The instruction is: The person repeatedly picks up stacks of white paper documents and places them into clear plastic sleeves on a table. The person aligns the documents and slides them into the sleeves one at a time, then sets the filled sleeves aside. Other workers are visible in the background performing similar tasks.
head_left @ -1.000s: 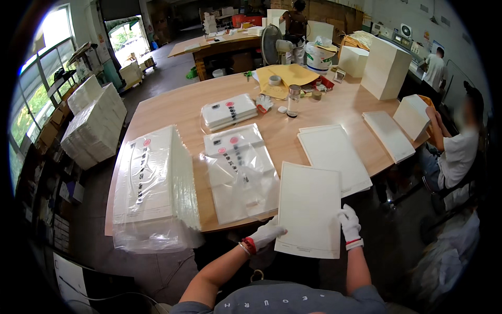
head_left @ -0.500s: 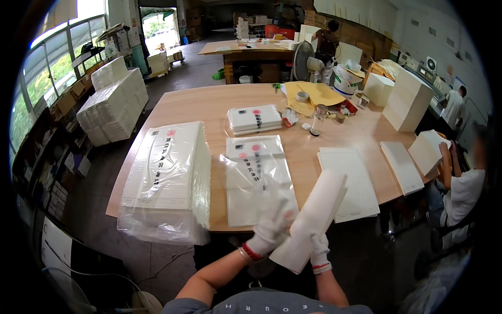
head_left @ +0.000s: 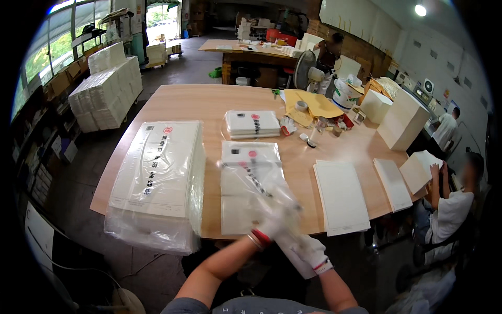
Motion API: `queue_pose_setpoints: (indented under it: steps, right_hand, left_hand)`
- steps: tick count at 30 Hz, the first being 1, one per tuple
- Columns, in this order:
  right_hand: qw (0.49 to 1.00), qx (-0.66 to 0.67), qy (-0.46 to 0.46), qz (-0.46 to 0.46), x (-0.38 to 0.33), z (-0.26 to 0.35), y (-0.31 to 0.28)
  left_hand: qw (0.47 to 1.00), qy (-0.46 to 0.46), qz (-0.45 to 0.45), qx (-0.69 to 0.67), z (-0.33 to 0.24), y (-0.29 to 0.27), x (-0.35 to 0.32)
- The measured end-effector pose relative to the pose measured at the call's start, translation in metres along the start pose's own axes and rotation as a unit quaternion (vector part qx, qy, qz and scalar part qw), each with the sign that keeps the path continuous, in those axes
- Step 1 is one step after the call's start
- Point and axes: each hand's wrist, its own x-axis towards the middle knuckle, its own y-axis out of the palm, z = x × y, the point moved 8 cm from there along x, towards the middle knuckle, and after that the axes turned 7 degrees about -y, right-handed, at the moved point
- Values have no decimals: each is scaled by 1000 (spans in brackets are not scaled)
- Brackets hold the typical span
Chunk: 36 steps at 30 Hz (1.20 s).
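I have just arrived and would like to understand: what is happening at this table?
A person in white gloves holds a clear plastic bag at the near table edge; the left hand and right hand are blurred. A big stack of bagged sheets lies left, and white sheets right. Another person works at the far right.
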Motion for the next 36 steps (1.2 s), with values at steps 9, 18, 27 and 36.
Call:
queue_pose_setpoints:
  steps: [9, 18, 27, 36]
  right_hand:
    - [949, 172, 98, -246, 82, -41, 10]
    - [986, 69, 128, -85, 126, -61, 44]
    - [990, 121, 74, -10, 9, -37, 64]
    - [953, 296, -39, -55, -123, -14, 114]
  left_hand:
    - [810, -45, -3, 584, 6, -31, -9]
    - [776, -99, -242, 574, 41, -173, -35]
    - [841, -17, -279, 463, 42, -130, -156]
    - [851, -185, -169, 462, 2, -72, -270]
